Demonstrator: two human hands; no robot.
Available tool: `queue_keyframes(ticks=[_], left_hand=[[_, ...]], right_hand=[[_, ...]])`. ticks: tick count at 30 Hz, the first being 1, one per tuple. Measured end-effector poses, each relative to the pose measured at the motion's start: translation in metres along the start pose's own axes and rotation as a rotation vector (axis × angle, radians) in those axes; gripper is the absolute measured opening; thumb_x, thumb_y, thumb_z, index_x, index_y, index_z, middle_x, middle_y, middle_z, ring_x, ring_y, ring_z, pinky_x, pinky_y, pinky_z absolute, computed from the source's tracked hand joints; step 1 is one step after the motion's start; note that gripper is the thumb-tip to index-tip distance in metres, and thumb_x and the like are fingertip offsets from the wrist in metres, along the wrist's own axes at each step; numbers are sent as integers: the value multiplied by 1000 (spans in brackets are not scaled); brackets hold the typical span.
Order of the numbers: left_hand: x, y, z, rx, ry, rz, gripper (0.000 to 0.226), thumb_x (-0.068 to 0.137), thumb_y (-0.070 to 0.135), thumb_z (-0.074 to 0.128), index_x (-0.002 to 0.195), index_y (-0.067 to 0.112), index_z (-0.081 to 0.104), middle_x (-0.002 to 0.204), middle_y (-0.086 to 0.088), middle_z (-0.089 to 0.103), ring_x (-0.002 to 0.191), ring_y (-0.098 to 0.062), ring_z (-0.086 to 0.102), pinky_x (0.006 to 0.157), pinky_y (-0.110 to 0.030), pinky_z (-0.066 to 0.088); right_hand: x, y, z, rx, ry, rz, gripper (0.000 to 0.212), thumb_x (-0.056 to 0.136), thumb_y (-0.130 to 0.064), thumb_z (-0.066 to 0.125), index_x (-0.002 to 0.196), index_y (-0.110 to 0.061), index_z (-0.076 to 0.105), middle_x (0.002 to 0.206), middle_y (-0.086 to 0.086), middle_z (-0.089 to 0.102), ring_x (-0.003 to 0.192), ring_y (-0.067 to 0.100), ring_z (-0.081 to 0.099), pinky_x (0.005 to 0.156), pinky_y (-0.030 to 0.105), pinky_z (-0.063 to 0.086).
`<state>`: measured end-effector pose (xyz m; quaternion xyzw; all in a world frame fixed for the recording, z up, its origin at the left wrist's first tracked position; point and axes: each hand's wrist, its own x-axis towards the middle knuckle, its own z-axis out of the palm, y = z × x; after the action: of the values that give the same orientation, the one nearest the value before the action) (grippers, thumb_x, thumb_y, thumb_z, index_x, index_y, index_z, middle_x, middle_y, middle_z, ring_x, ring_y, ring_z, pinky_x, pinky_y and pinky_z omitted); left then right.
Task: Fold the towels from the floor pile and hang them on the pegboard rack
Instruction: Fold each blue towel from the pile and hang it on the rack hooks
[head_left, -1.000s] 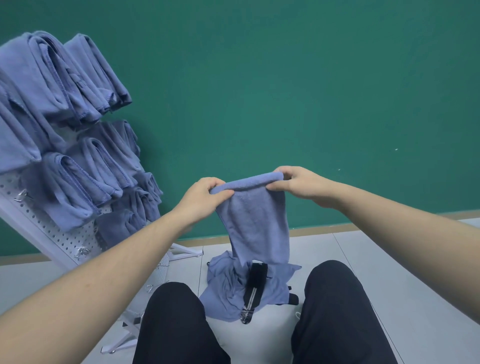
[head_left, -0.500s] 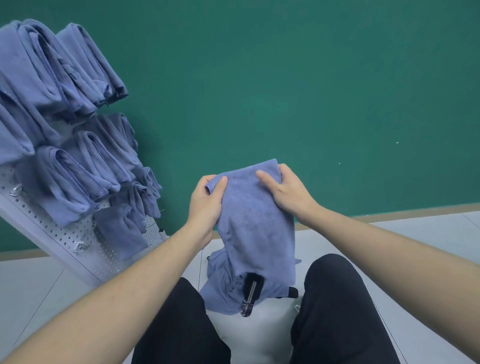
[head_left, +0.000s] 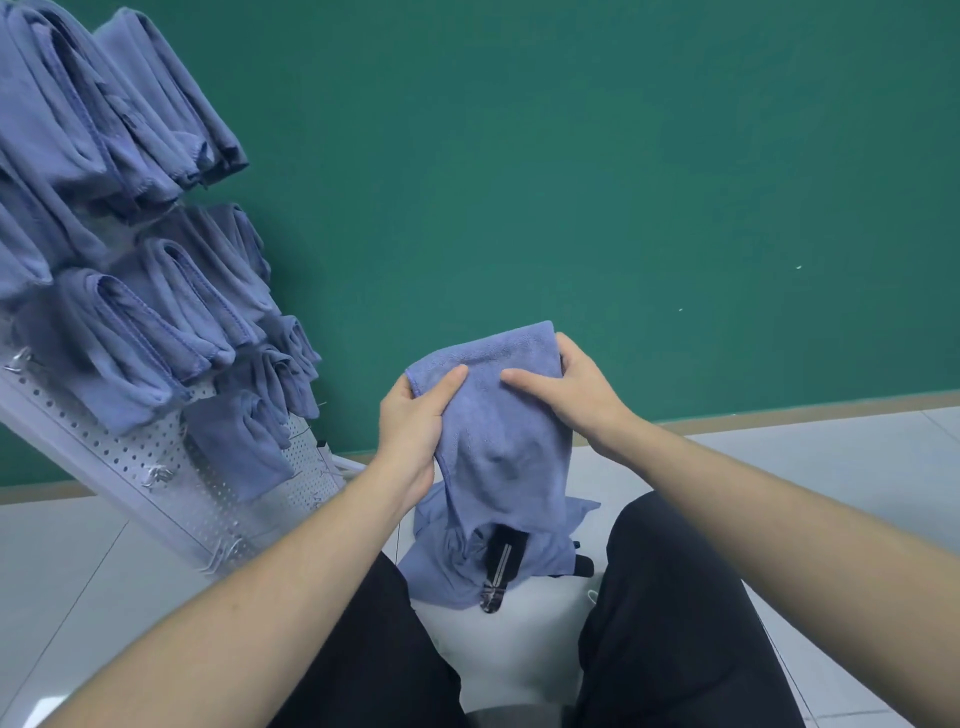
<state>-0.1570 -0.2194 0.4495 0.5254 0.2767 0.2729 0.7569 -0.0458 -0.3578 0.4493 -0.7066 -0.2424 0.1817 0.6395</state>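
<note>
From the head camera, a blue towel (head_left: 498, 415) hangs at centre frame above the floor pile (head_left: 540, 551), which lies at 6 o'clock between the knees. The left hand (head_left: 415, 421) and right hand (head_left: 566, 395) each pinch a top corner in their grip, thumbs on the front. The rack (head_left: 171, 483), at 9 o'clock, carries folded towels (head_left: 135, 332).

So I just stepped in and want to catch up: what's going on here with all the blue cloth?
A seated person is folding a blue towel, gripping its top edge with the left hand and right hand. More towels lie in a pile on the floor between their knees. To the left, a white pegboard rack already carries many folded towels.
</note>
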Motion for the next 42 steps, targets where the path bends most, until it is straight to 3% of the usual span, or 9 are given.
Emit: queue_keyframes(ticks=[4, 6, 12, 18, 24, 27, 32, 37, 42], left_hand=[[-4, -5, 3, 100, 26, 118, 12, 85, 11, 78, 88, 11, 67, 84, -2, 74, 79, -14, 71, 73, -30, 58], [-4, -9, 4, 146, 23, 168, 14, 85, 12, 78, 84, 13, 64, 81, -3, 68, 77, -13, 65, 77, -33, 54], [-8, -19, 8, 334, 17, 321, 20, 88, 13, 73, 78, 18, 56, 73, 8, 56, 65, -5, 49, 63, -18, 43], [-9, -22, 14, 380, 75, 340, 23, 89, 13, 67, 79, 19, 47, 73, 8, 49, 62, -6, 43, 56, -19, 37], [-15, -26, 14, 367, -20, 285, 7, 92, 17, 69, 88, 20, 64, 83, 9, 65, 67, -1, 56, 63, -14, 46], [-12, -27, 13, 360, 14, 281, 16, 91, 22, 72, 79, 32, 70, 94, 6, 69, 76, 1, 63, 70, -16, 50], [-11, -25, 18, 260, 37, 171, 13, 93, 22, 69, 82, 19, 74, 71, 9, 69, 62, -4, 57, 61, -21, 48], [-11, -24, 16, 266, -14, 164, 15, 100, 29, 60, 93, 23, 72, 79, 11, 73, 71, -2, 65, 68, -18, 52], [-8, -23, 11, 211, -89, 120, 19, 102, 36, 55, 106, 20, 64, 98, 9, 74, 90, 3, 69, 78, -14, 50]], right_hand=[[-1, 1, 2, -135, 23, -57, 31, 82, -24, 81, 87, -17, 51, 82, -6, 62, 71, 5, 58, 65, 17, 48], [-1, 4, 6, -204, 60, -66, 35, 84, -22, 78, 79, -20, 44, 71, -8, 52, 63, 6, 47, 57, 19, 39], [-1, 11, 20, -196, 216, -44, 31, 85, -21, 70, 77, -23, 39, 65, -12, 47, 57, 6, 40, 54, 22, 34], [-15, 12, 37, -112, 178, -53, 43, 84, -33, 76, 71, -21, 36, 56, -17, 36, 57, 7, 36, 52, 21, 30], [-12, 7, 33, -7, 248, 24, 33, 87, -24, 67, 70, -21, 39, 60, -14, 40, 57, 7, 39, 57, 25, 34], [-14, 4, 35, 46, 167, 13, 32, 91, -31, 67, 73, -17, 46, 62, -12, 45, 58, 6, 44, 60, 22, 38], [-18, 4, 39, -56, 71, -48, 29, 93, -40, 65, 82, -14, 61, 72, -9, 63, 64, 8, 55, 69, 27, 47], [-18, 4, 36, -64, 43, -41, 44, 96, -47, 50, 87, -7, 67, 84, 3, 69, 80, 13, 61, 88, 37, 52], [-23, 0, 33, 39, -79, -97, 41, 97, -1, 39, 98, -22, 74, 97, -8, 75, 94, 2, 68, 89, 15, 49]])
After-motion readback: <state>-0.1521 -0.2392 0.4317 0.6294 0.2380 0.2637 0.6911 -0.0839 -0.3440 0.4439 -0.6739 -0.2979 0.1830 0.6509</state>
